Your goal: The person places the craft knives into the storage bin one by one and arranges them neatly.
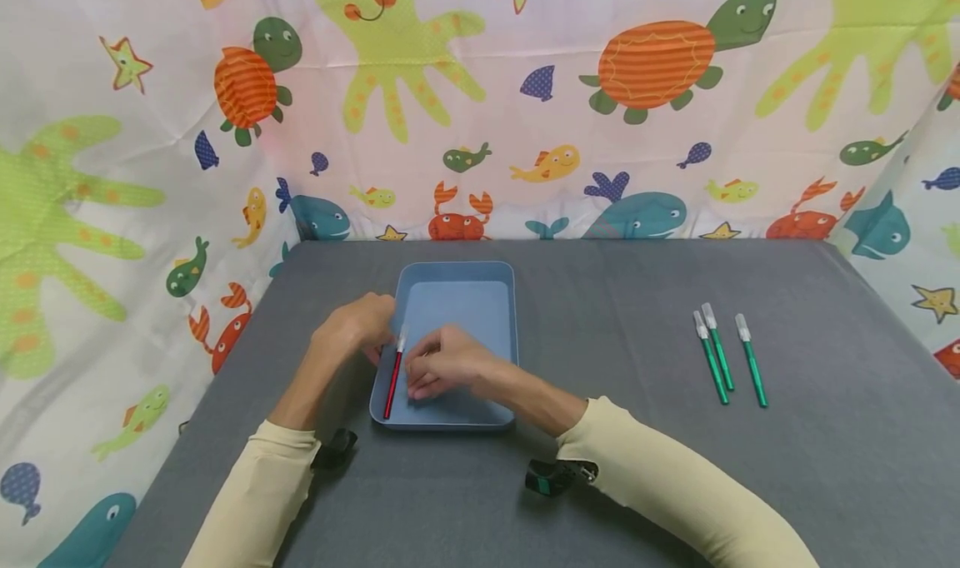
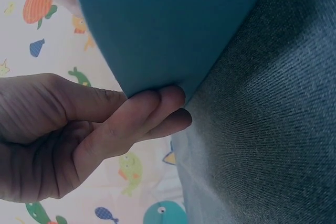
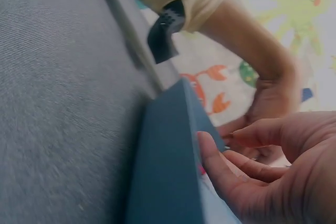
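Note:
A shallow blue tray lies on the grey table. My left hand grips the tray's left wall, thumb on one side and fingertips on the other, as the left wrist view shows. Along the tray's left side lies a slim red pen-shaped tool with a whitish cap, its capped end pointing away. Just right of it, over the tray floor, is my right hand, fingers loosely bent. I see nothing held in it. In the right wrist view its thumb and fingers hover by the tray wall, partly hiding the red tool.
Three slim green pen-shaped tools with whitish caps lie at the right of the table, two of them close together. A patterned cloth with sea animals stands behind the table and along its sides.

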A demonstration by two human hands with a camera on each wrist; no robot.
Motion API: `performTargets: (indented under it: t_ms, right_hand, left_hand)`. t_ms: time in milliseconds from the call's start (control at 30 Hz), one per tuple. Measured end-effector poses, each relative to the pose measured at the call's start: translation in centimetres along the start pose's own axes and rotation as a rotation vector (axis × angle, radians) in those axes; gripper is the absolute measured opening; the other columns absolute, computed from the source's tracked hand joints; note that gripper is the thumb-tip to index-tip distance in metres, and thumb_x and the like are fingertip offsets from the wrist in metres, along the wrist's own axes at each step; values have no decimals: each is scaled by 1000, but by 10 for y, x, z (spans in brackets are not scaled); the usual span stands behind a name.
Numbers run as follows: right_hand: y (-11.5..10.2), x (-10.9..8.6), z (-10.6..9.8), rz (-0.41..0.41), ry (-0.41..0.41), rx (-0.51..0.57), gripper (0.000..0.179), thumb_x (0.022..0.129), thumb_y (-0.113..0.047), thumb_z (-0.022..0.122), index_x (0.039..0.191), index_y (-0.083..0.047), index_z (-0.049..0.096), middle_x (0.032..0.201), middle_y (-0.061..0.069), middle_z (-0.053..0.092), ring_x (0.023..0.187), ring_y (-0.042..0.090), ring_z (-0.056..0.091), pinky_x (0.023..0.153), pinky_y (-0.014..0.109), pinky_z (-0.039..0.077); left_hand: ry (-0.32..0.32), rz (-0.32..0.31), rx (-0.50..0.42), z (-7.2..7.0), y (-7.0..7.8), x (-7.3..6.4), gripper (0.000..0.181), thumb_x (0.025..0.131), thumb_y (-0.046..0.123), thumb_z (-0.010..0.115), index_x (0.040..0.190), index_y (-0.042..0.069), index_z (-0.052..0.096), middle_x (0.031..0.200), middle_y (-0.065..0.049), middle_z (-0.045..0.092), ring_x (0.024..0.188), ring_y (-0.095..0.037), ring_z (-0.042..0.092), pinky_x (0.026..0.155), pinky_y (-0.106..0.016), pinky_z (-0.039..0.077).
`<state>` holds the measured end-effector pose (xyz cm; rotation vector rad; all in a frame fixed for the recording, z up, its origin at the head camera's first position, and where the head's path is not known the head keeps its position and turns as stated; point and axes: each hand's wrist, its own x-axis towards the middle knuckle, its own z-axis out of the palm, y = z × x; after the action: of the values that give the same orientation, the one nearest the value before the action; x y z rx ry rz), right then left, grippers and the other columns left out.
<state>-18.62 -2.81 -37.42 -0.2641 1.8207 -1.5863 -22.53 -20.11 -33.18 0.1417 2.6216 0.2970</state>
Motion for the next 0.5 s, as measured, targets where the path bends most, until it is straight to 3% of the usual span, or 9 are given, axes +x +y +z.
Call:
performTargets:
  t_ms: [167, 333, 500]
  right_hand:
    - [-10, -18, -20, -46, 16, -25, 30, 100, -8, 64, 126, 8, 67, 101, 21, 78, 80, 20, 78, 91, 46, 62]
    - [-16, -39, -41, -92, 79, -49, 24, 100, -12, 67, 119, 2, 71, 105, 22, 78, 92, 37, 78, 92, 51, 61]
    - [-19, -58, -61, -123, 142, -19, 22, 99, -10, 69, 118, 2, 71, 104, 21, 77, 88, 33, 78, 91, 52, 62]
  left_hand:
    - [12, 1, -1, 0, 1, 0, 34, 98, 8, 72, 125, -9, 60, 107, -21, 73, 72, -19, 76, 76, -35, 65]
    - [23, 24, 20, 2, 1, 0, 33, 98, 6, 70, 126, -9, 61, 103, -20, 72, 73, -20, 75, 74, -35, 64]
    - [32, 61, 34, 4, -1, 0, 29, 99, 5, 69, 123, -10, 61, 99, -19, 72, 71, -19, 75, 80, -40, 63]
